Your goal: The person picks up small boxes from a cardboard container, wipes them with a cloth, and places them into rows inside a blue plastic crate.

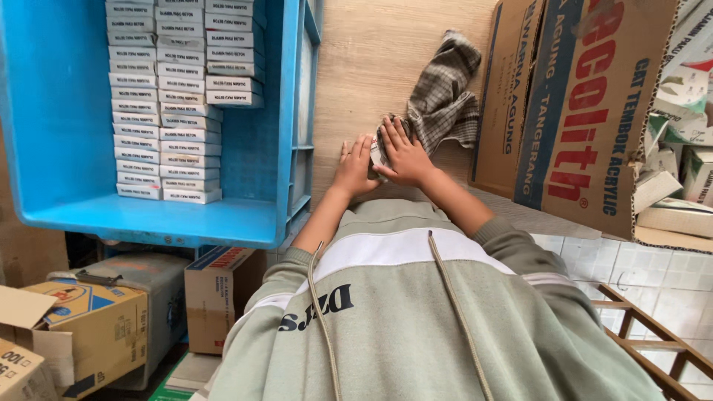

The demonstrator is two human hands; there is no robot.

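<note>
Both my hands meet on a small white box (377,156) lying on the wooden tabletop (364,67). My left hand (355,167) presses against its left side. My right hand (405,154) lies over its right side, fingers spread, and covers most of it. A grey checked cloth (444,93) lies just beyond my right hand, touching its fingertips. My pale green sweatshirt fills the lower half of the view.
A blue plastic crate (59,119) at the left holds three rows of several small white boxes (169,96). A large printed cardboard carton (587,111) lies at the right with loose white boxes (679,163) beyond it. Cardboard boxes (93,315) stand on the floor at lower left.
</note>
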